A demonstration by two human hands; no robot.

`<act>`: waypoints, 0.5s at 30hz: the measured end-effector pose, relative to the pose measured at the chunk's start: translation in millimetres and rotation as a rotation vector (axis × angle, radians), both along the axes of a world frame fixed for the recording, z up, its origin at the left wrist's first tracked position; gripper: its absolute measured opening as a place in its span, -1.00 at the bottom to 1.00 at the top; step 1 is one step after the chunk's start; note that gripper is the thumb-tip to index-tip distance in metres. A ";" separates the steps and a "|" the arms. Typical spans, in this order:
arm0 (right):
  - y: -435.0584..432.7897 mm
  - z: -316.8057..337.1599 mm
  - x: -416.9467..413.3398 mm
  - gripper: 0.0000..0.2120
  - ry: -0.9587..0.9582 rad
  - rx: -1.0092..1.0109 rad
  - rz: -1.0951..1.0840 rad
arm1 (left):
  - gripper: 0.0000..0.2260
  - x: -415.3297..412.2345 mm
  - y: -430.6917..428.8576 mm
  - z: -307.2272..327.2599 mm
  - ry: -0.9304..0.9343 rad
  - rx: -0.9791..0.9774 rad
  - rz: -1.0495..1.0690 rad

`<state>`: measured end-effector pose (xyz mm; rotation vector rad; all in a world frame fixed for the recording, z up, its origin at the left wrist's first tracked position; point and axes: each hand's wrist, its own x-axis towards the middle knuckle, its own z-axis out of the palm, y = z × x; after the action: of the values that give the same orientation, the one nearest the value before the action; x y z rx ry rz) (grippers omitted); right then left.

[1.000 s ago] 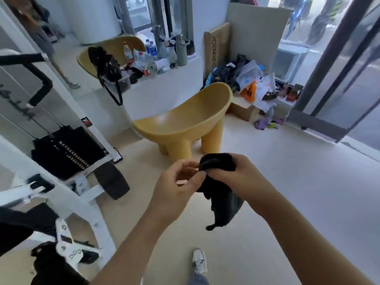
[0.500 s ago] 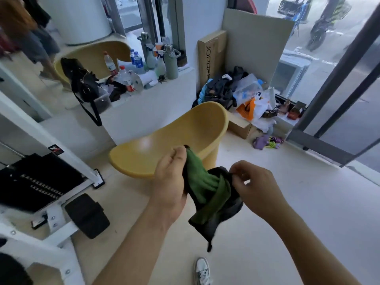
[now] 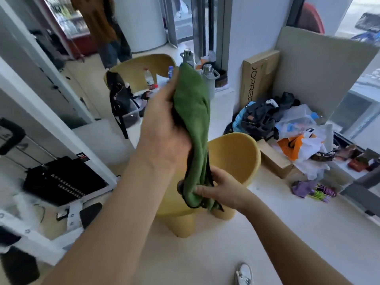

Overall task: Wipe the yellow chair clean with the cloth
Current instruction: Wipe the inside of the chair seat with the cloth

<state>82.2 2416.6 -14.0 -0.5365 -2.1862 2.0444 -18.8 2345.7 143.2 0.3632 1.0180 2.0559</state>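
From the head view, the left grip (image 3: 164, 128) is raised in the middle of the scene, its fingers curled round the upper end of the green cloth (image 3: 193, 112). The right grip (image 3: 222, 190) sits lower and nearer, fingers and thumb pinching the cloth's bottom end, where a dark edging shows. The cloth hangs drawn out lengthwise between the two, clear of any surface. It is probably held this way so that it can be shaken open or refolded into a flat wiping face before it goes down. The yellow chair (image 3: 234, 155) stands on the floor (image 3: 308, 233) just beyond the hands, partly hidden behind the cloth and the left forearm. Its curved back is to the right and its seat faces left. The cloth does not appear to touch it, so the wiping looks not yet begun. The chair seems close enough for the seat to be reached with a short lowering of either arm. A second yellow chair (image 3: 139, 68) stands far off beside the drink bottles (image 3: 207, 79), and a heap of bags (image 3: 287, 128) lies at far right.
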 end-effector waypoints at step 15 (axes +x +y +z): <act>194.9 60.6 -65.4 -0.50 0.030 0.200 0.182 | -0.88 -103.3 52.1 -166.9 0.603 -0.991 0.381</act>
<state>16.8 2611.5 46.6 -0.2931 -2.4659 1.8664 -122.1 2397.8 -23.8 0.2615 2.4513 1.4756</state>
